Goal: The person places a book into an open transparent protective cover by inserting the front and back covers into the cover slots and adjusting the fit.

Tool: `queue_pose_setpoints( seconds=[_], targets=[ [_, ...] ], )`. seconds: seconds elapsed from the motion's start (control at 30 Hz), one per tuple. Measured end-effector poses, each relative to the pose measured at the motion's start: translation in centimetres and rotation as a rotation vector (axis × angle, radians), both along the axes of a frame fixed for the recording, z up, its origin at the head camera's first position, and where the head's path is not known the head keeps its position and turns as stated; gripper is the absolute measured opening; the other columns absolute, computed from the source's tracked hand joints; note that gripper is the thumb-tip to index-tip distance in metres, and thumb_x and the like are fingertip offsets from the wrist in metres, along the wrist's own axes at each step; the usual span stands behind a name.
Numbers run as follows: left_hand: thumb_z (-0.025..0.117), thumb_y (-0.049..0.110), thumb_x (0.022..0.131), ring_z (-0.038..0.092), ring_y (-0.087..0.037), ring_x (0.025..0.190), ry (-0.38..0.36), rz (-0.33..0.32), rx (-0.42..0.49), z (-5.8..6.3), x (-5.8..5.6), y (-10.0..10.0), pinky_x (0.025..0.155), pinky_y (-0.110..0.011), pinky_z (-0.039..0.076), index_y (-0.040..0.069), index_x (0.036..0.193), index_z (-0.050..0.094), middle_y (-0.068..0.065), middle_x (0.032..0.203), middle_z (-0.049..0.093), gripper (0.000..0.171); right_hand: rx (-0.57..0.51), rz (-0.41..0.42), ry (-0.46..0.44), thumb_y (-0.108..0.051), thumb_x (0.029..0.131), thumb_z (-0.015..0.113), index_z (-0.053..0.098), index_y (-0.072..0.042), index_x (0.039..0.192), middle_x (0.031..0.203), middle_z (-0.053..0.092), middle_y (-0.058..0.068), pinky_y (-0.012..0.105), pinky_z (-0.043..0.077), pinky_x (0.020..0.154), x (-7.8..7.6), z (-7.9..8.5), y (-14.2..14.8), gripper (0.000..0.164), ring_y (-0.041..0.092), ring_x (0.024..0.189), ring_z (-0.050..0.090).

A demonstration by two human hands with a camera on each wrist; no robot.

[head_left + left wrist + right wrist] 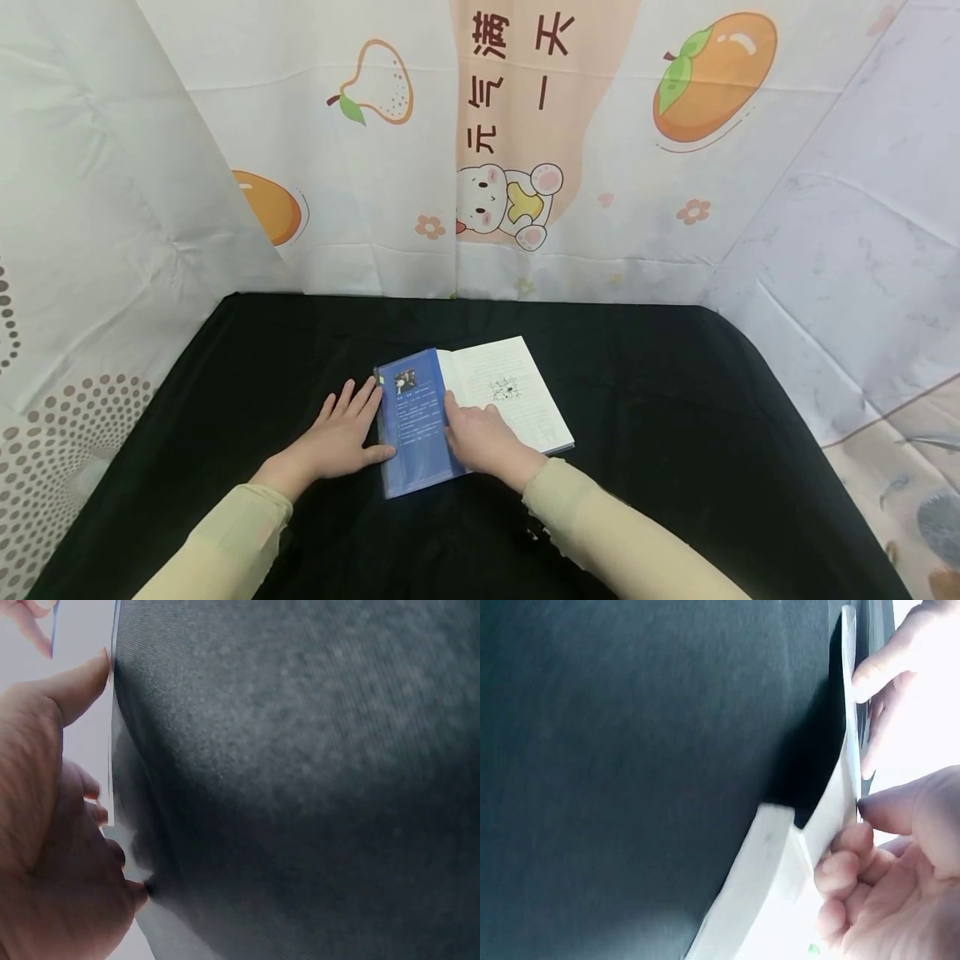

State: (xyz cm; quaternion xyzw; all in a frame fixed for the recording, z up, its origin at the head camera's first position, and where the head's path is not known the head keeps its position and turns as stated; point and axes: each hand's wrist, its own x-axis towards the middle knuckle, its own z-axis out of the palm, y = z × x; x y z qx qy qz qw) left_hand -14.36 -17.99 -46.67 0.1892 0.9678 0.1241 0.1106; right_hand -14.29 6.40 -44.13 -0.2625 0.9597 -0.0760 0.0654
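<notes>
An opened book lies at a slant on the black cloth, with a blue cover flap [418, 467] on its left and a printed page [517, 367] bearing a spider-web drawing on its right. My left hand [337, 437] rests beside the blue flap with its fingers spread. Its thumb [86, 686] reaches the book's edge. Over the line where flap and page meet lies my right hand [483, 437], its index finger stretched along that line. In the right wrist view its other fingers [840, 874] are bent near the pages and the thumb touches the flap.
Black cloth [637, 433] covers the table around the book. A white curtain [360, 183] with printed fruit and a cartoon animal hangs behind the table's far edge. More pale curtains [847, 208] close off both sides.
</notes>
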Motion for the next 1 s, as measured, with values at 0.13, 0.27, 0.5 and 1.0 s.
queue_pose_setpoints(
  seconds=[0.13,0.27,0.5,1.0],
  targets=[
    [0.062,0.051,0.089,0.001,-0.043,0.142,0.042,-0.058,-0.006,0.3,0.1,0.5,0.11,-0.067,0.008,0.009,0.153,0.017,-0.016,0.16,0.007,0.089,-0.032,0.023,-0.037,-0.025,0.099,0.054,0.038,0.002,0.143,0.113,0.068,0.013,0.044,0.049,0.077,-0.3,0.2,0.7,0.054,0.024,0.1,0.064],
    [0.064,0.038,0.09,0.004,-0.043,0.142,0.067,-0.141,0.01,0.9,0.2,1.3,0.11,-0.067,0.013,0.012,0.152,0.025,-0.015,0.16,0.01,0.078,-0.07,0.064,-0.068,-0.027,0.099,0.054,0.037,0.001,0.144,0.121,0.064,0.015,0.046,0.051,0.084,-0.7,0.4,1.4,0.055,0.024,0.106,0.062],
    [0.061,0.019,0.09,0.01,-0.035,0.143,0.092,-0.227,-0.013,1.7,0.4,3.5,0.112,-0.059,0.021,0.01,0.151,0.028,-0.012,0.16,0.015,0.07,-0.138,0.103,-0.13,-0.034,0.1,0.053,0.035,-0.004,0.147,0.108,0.06,0.012,0.035,0.051,0.076,-1.6,0.4,3.0,0.059,0.017,0.086,0.057],
    [0.057,0.023,0.094,0.017,-0.039,0.141,0.21,-0.416,0.013,2.5,2.0,7.7,0.11,-0.054,0.029,0.019,0.149,0.035,-0.007,0.157,0.024,0.059,-0.113,0.147,-0.079,-0.032,0.098,0.056,0.05,-0.013,0.14,0.106,0.051,0.002,0.035,0.041,0.075,-2.9,0.0,7.0,0.046,0.017,0.089,0.042]
  ],
)
